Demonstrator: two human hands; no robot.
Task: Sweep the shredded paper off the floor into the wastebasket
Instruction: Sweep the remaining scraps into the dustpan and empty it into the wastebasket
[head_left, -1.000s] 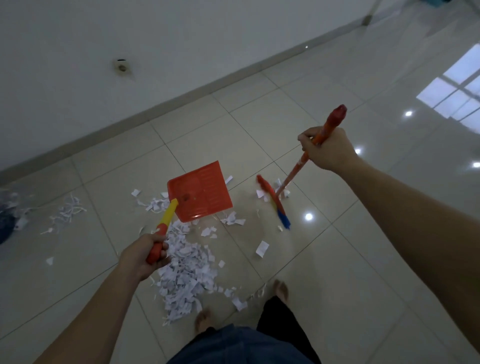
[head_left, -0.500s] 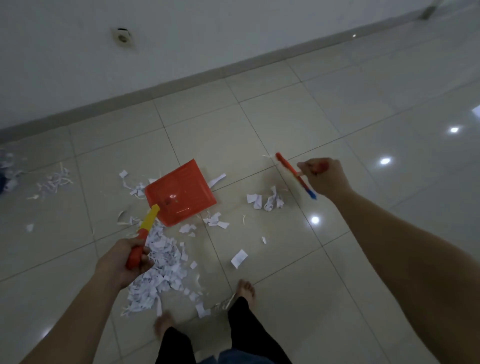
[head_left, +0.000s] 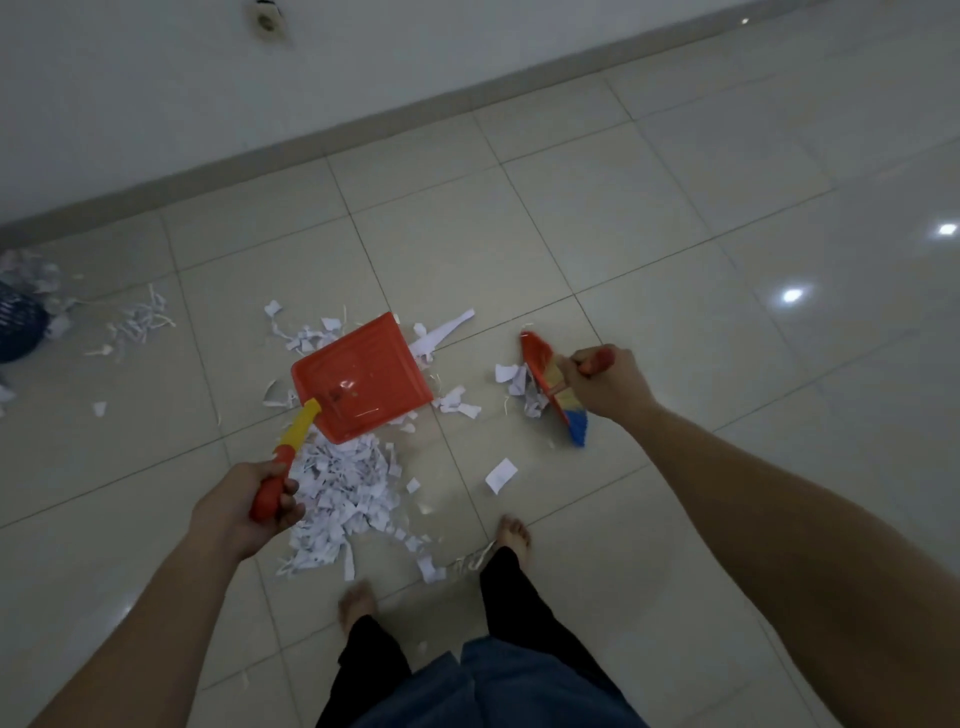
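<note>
left hand gripping red-yellow dustpan handle, pan sitting over floor tiles | right hand gripping broom low near bristles | shredded paper lying piled just below pan, scraps scattering around | wastebasket sitting far left edge

Tiled floor, scattered shredded paper

tiled floor, wall socket, baseboard

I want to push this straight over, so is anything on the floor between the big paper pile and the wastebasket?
Nothing solid: between the big pile and the wastebasket lie bare tiles and loose shreds.
</note>
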